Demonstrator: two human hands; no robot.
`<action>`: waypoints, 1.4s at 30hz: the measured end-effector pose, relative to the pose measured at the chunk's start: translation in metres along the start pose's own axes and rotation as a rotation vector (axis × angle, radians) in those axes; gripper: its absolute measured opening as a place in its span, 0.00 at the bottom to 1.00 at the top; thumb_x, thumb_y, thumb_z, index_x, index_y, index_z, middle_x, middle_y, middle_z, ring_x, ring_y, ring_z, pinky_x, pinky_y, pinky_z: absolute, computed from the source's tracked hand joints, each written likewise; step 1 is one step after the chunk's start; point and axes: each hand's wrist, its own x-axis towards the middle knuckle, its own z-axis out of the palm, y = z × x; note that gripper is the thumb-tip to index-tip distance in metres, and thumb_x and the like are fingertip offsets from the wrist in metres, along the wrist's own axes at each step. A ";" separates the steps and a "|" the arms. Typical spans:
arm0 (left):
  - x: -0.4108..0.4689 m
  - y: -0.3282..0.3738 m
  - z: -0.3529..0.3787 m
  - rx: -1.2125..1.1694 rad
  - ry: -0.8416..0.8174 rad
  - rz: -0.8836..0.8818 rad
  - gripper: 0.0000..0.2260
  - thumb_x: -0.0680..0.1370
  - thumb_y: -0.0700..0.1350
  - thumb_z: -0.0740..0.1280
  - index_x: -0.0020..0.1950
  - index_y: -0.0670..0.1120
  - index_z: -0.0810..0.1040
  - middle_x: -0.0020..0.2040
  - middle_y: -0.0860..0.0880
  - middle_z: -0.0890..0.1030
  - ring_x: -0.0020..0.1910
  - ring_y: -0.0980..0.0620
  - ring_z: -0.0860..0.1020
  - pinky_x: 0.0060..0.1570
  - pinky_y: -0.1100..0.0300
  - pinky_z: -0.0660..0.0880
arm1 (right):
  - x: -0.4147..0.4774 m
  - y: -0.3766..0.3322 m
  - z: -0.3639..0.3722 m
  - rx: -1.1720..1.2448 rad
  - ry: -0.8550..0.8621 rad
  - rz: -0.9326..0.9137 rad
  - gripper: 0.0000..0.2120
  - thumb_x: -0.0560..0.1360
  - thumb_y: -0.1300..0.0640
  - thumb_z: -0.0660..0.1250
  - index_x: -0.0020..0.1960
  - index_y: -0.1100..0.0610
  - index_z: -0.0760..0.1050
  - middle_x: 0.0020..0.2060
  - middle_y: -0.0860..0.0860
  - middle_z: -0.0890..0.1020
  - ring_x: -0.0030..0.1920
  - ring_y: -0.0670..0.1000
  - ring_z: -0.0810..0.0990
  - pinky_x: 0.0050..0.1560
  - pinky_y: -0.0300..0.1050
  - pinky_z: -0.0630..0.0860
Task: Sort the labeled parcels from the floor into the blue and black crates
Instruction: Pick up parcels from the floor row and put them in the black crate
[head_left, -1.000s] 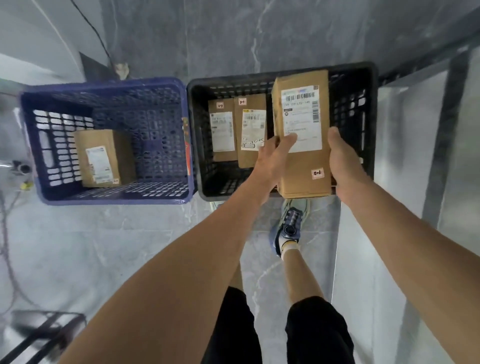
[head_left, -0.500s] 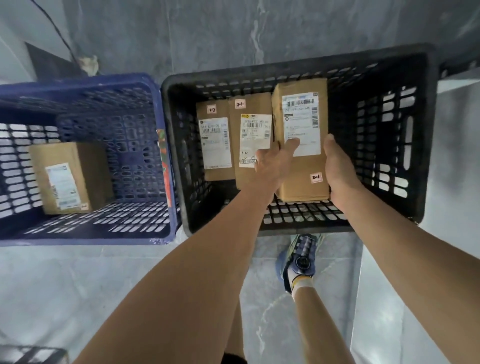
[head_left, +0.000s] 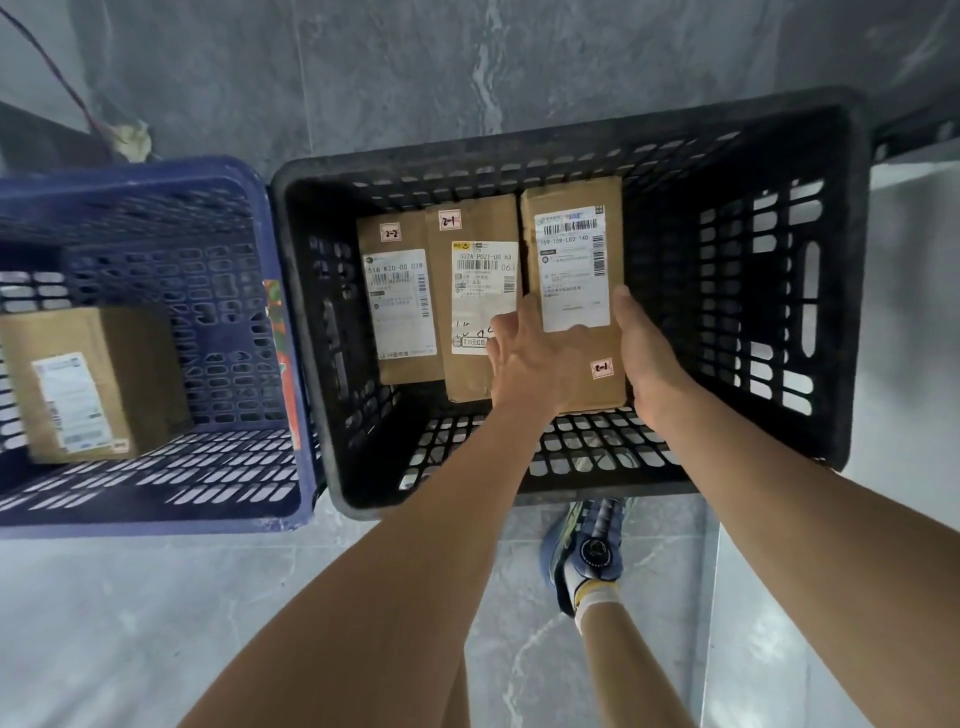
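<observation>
Inside the black crate (head_left: 810, 135) I hold a tall cardboard parcel (head_left: 571, 249) with a white shipping label and a small "2-1" tag. My left hand (head_left: 524, 364) grips its left edge and my right hand (head_left: 647, 358) its right edge. It stands close against the right side of two other labeled parcels, one tagged "2-1" (head_left: 478, 291) and one tagged "2-2" (head_left: 397, 301). The blue crate (head_left: 156, 176) at the left holds one cardboard parcel (head_left: 78, 384).
Both crates sit side by side on a grey marble floor against a grey wall. My shoe (head_left: 589, 551) is just in front of the black crate. A cable (head_left: 47, 67) runs down the wall at the upper left.
The parcel went from above the black crate's front rim down into the crate, beside the other two parcels. My head came closer to the crates.
</observation>
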 end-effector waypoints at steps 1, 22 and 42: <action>0.000 -0.001 0.002 -0.001 0.003 0.014 0.28 0.77 0.53 0.61 0.78 0.58 0.60 0.69 0.48 0.64 0.71 0.41 0.62 0.71 0.40 0.65 | 0.000 0.001 0.002 0.009 0.002 0.005 0.33 0.75 0.26 0.52 0.72 0.38 0.76 0.69 0.45 0.81 0.71 0.52 0.76 0.76 0.63 0.68; 0.000 -0.005 0.001 -0.066 -0.135 -0.014 0.27 0.84 0.56 0.58 0.83 0.51 0.59 0.83 0.49 0.59 0.80 0.46 0.60 0.76 0.49 0.58 | 0.018 0.004 0.005 0.065 -0.060 -0.027 0.30 0.85 0.30 0.47 0.71 0.42 0.78 0.58 0.44 0.86 0.62 0.45 0.84 0.64 0.45 0.80; -0.333 0.164 -0.338 -0.697 0.182 0.317 0.12 0.80 0.62 0.66 0.61 0.60 0.76 0.71 0.51 0.76 0.72 0.50 0.72 0.75 0.45 0.65 | -0.401 -0.297 0.057 0.099 -0.194 -0.658 0.46 0.72 0.25 0.54 0.85 0.45 0.58 0.84 0.44 0.62 0.82 0.44 0.61 0.83 0.49 0.56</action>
